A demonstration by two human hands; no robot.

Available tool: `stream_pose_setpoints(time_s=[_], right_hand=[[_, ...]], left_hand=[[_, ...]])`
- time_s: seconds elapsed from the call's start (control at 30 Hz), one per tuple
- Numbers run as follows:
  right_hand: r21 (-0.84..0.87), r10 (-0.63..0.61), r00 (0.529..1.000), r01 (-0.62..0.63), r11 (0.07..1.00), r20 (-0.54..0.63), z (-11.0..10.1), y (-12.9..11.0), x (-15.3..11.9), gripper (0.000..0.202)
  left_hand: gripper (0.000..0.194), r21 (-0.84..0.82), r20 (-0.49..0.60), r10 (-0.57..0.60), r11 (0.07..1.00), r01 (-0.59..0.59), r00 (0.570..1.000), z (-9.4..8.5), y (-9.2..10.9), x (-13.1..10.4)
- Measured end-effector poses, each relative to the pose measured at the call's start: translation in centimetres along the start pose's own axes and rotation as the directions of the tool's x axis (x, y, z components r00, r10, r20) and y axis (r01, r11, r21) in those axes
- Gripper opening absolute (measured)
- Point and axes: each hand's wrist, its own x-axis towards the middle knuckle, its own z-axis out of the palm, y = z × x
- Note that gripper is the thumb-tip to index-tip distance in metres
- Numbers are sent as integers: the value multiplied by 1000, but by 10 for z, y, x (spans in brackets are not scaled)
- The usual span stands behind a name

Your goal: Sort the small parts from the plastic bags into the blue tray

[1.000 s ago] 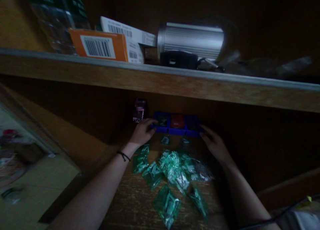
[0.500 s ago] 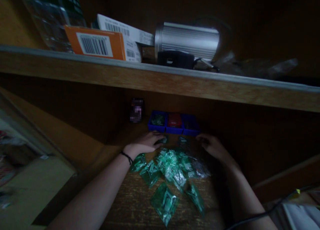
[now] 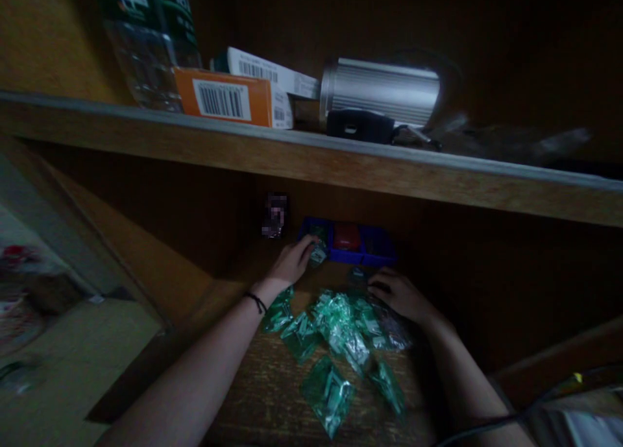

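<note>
My left hand (image 3: pixel 292 262), a dark band on its wrist, pinches a small green clear packet (image 3: pixel 318 253) at the front of the left compartment of a blue three-part tray (image 3: pixel 345 257). Similar packets lie in that left compartment, and something red fills the middle one; the right one is too dark to read. My right hand (image 3: pixel 402 296) is open, fingers bent, just right of another packet (image 3: pixel 357 275) behind the pile. Between my arms spreads a pile of shiny green packets (image 3: pixel 335 320), with several loose ones around it. A clear plastic bag (image 3: pixel 396 330) lies by my right hand.
Above my hands runs a shelf edge (image 3: pixel 311 155). On it stand a plastic bottle (image 3: pixel 150 51), an orange box (image 3: pixel 224 100), a silver ribbed cylinder (image 3: pixel 384 90) and a black item (image 3: pixel 360 126). A dark cable (image 3: pixel 487 427) crosses my right forearm.
My left hand has moved forward, bringing a green packet from the wooden surface up to the tray's left compartment. My right hand has come left, nearer the packet behind the pile.
</note>
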Motion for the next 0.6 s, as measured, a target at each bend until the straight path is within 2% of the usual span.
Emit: stream_pose_setpoints(time_s=[0.1, 0.2, 0.27, 0.37, 0.47, 0.53, 0.6], right_hand=[[-13, -7, 1000, 6, 1000, -23, 1, -2, 1, 25], [-10, 25, 999, -25, 1000, -22, 6, -3, 1, 42], [-21, 10, 1000, -11, 1000, -10, 10, -2, 2, 44], [-24, -52, 998, 52, 998, -20, 16, 2, 6, 34], [-15, -100, 992, 99, 995, -78, 15, 4, 8, 29], [-2, -101, 986, 102, 995, -131, 9, 2, 7, 28], [35, -50, 980, 58, 998, -194, 1, -2, 4, 28]], left_hand=[[26, -37, -67, 14, 999, -17, 998, -2, -4, 1], [28, -51, -83, 16, 998, -20, 996, -4, -4, 2], [28, -24, -93, 46, 999, -48, 995, -5, -4, 2], [40, 112, -82, 81, 991, -72, 993, -2, -5, 0], [60, 285, -6, 55, 957, -51, 998, 2, -9, -3], [63, 363, 23, 43, 931, -48, 999, 3, -13, -4], [59, 394, 13, 51, 917, -52, 999, 2, -13, -4]])
